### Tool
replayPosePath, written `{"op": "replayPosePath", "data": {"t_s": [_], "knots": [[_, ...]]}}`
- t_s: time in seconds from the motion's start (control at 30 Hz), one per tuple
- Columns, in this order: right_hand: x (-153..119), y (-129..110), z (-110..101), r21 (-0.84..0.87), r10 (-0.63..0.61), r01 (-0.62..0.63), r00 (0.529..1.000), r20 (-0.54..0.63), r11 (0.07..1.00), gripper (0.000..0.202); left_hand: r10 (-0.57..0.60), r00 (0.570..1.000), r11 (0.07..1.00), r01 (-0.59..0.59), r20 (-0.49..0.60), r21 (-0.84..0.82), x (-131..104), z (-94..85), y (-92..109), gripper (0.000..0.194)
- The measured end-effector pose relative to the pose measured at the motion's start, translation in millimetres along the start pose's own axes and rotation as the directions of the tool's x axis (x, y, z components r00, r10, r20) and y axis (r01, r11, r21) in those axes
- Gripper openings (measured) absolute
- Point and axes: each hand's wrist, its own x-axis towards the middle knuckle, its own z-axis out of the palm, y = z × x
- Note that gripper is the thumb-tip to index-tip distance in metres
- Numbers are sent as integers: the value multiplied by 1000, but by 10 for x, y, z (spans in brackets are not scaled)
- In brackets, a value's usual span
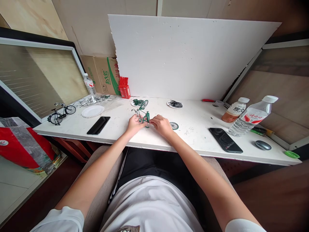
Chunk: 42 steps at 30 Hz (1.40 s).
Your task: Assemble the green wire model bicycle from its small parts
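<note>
Head view shows both hands meeting over a small green model bicycle frame [144, 117] at the white table's [193, 141] middle: the left hand [134, 124] pinches it closed, the right hand [162, 125] closes on its rear end. Assembly looks midway; fitting the loose wheel [174, 125] lying just beside the right hand likely calls for fine fingertip alignment, forearms stretched forward, wrists low
</note>
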Motion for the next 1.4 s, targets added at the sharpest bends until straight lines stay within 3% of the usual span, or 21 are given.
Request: {"op": "replayPosePath", "data": {"t_s": [0.53, 0.73, 0.9, 1.07, 1.4], "knots": [[-3, -75, -32, -118, 94, -97, 995, -28, 988, 46, -4, 998, 1000, 4, 62, 1, -65, 45, 117, 65], [1, -112, -59, -145, 130, -125, 991, 32, 982, 58, -10, 996, 1000, 11, 86, -6, -71, 49, 127, 61], [-14, -128, -110, -28, 177, -177, 984, 0, 984, 41, -26, 999, 999, 27, 30, -32, -37, 40, 72, 63], [-26, -116, -93, 40, 126, -125, 992, -10, 991, 18, -33, 999, 999, 33, 10, -10, -22, 17, 42, 65], [-29, -40, -29, 113, 113, -106, 992, -52, 988, 22, -26, 1000, 999, 26, 0, -28, -14, 23, 49, 66]]}}
